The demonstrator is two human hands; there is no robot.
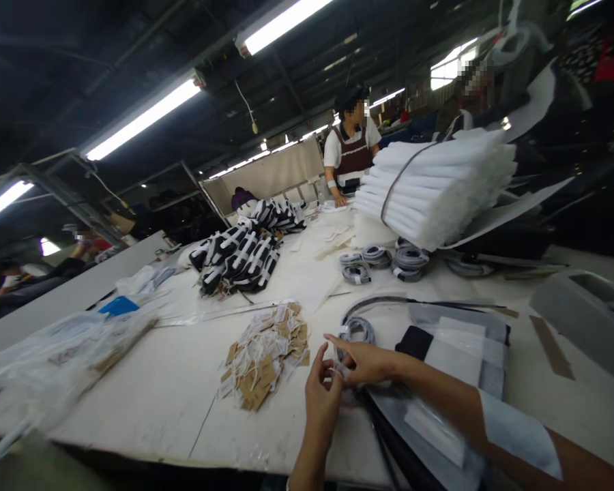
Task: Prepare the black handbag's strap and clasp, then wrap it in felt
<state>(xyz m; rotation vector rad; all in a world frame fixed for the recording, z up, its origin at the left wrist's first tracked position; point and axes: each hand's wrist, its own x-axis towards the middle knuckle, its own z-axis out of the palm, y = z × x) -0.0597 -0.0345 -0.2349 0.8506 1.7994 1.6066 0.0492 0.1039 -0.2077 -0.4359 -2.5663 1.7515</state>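
My left hand (321,395) and my right hand (363,360) meet over the near side of the table. Their fingers are curled in a pinch around something small and whitish, too blurred to name. Just behind my right hand lies a coiled grey strap (361,329). Left of my hands is a loose heap of brown card tags (258,385) with white strings and white labels mixed in. Under and beside my right forearm are clear plastic-covered grey pieces (494,361), a white sheet (455,348) and a black piece (413,339).
Several coiled grey straps (409,260) lie farther back, below a tied stack of white padding (430,184). Black-and-white bundles (240,256) are piled at back left. Plastic bags (66,354) cover the left side. A co-worker (352,146) stands across the table; a grey machine (588,320) is at right.
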